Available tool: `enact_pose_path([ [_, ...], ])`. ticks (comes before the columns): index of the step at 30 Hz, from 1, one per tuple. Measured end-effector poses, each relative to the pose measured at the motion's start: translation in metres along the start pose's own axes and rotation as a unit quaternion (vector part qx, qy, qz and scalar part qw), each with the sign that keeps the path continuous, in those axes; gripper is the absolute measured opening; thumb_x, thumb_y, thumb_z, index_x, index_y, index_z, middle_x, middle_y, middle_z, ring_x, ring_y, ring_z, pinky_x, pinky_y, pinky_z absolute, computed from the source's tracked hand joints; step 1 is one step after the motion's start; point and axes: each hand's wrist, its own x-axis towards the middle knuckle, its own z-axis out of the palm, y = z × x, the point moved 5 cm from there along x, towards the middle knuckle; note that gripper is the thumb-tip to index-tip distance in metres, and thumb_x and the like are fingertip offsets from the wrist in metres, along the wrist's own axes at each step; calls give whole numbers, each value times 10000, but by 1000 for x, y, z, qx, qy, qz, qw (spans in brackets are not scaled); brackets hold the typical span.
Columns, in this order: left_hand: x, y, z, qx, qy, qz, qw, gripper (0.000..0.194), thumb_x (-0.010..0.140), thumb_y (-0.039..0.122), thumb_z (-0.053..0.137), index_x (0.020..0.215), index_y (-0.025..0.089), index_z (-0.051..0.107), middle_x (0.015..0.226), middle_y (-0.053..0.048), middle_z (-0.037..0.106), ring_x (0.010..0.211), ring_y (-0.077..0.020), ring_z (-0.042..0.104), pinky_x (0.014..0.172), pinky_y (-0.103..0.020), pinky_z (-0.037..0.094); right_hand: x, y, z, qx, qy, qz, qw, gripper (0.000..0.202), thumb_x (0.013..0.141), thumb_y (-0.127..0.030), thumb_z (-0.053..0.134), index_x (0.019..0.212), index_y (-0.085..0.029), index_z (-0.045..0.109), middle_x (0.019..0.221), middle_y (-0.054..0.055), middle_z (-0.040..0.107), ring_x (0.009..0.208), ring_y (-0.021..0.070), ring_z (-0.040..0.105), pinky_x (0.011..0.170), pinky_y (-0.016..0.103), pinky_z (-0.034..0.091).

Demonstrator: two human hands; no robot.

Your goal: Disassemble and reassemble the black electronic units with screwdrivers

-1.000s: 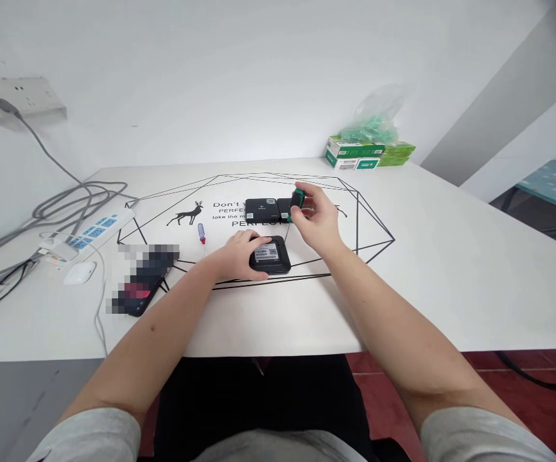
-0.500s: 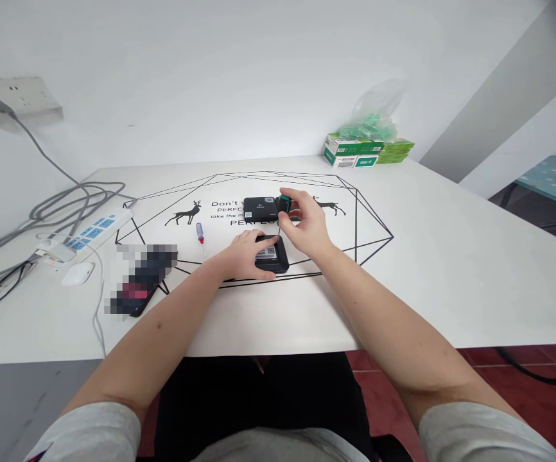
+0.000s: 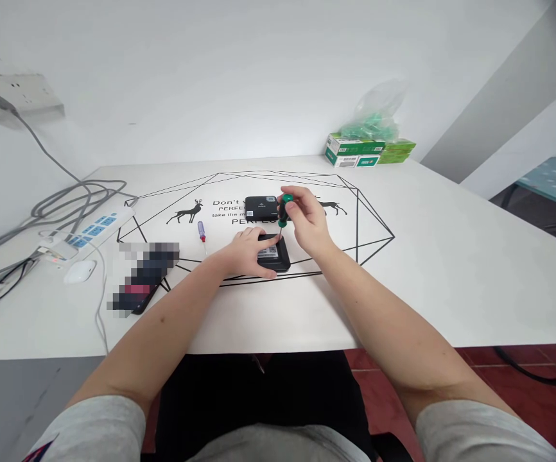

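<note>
A black device (image 3: 282, 256) with a white label lies on the white desk. My left hand (image 3: 250, 252) rests over its left part, thumb and fingers spread around it. In my right hand (image 3: 307, 221) is a green and black screwdriver (image 3: 286, 208), held upright by the handle, with its shaft pointing down at the far edge of the device. Whether the tip sits in a screw is too small to tell. Just behind lies a second black box (image 3: 260, 208), partly hidden on its right by my right hand.
A small purple screwdriver (image 3: 201, 231) lies left of my left hand. Further left are a blurred phone (image 3: 146, 285), a white case (image 3: 79, 271), a power strip (image 3: 97, 231) and coiled cables. Green boxes (image 3: 355, 151) with a plastic bag stand at the back.
The fingers of my right hand have shifted on the screwdriver handle, and more of its green top shows. My left hand stays on the device.
</note>
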Motion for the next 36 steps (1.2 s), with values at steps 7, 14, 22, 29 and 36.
enact_pose_path([
  [7, 0, -2, 1, -11, 7, -1, 1000, 1083, 810, 824, 754, 1735, 361, 433, 1581, -140, 463, 1475, -447, 408, 1280, -602, 298, 1, -4, -5, -74, 51, -36, 995, 319, 1063, -535, 554, 1200, -331, 756, 1179, 69, 622, 1137, 257, 662, 1024, 532, 633],
  [14, 0, 1, 0, 0, 11, 6, 1000, 1071, 832, 780, 782, 1738, 327, 434, 1637, -163, 446, 1532, -456, 374, 1296, -613, 280, -4, 0, 0, -58, 64, -23, 996, 419, 1017, -582, 665, 1356, -335, 653, 1198, 68, 688, 1019, 240, 699, 842, 448, 666],
  [22, 0, -4, 4, -7, 15, 25, 1000, 1071, 839, 790, 771, 1737, 321, 425, 1729, -157, 414, 1614, -469, 285, 1322, -651, 233, -5, -9, -1, -108, 79, -32, 990, 341, 982, -564, 708, 1202, -305, 716, 1209, 78, 656, 1049, 255, 680, 883, 474, 658],
  [29, -2, -2, 3, -10, 6, 15, 1000, 1084, 860, 766, 780, 1755, 288, 399, 1782, -176, 353, 1653, -466, 245, 1338, -647, 210, -7, -5, 2, -64, 64, -25, 996, 386, 1067, -432, 542, 1442, -345, 569, 1201, 67, 701, 1042, 247, 711, 889, 472, 654],
  [36, -2, -2, 3, -8, 14, 19, 1000, 1061, 850, 771, 785, 1738, 311, 429, 1754, -168, 396, 1639, -435, 280, 1327, -643, 230, -7, -10, -2, -152, 97, -55, 982, 383, 991, -567, 700, 1287, -323, 713, 1198, 78, 644, 1066, 268, 678, 866, 483, 659],
])
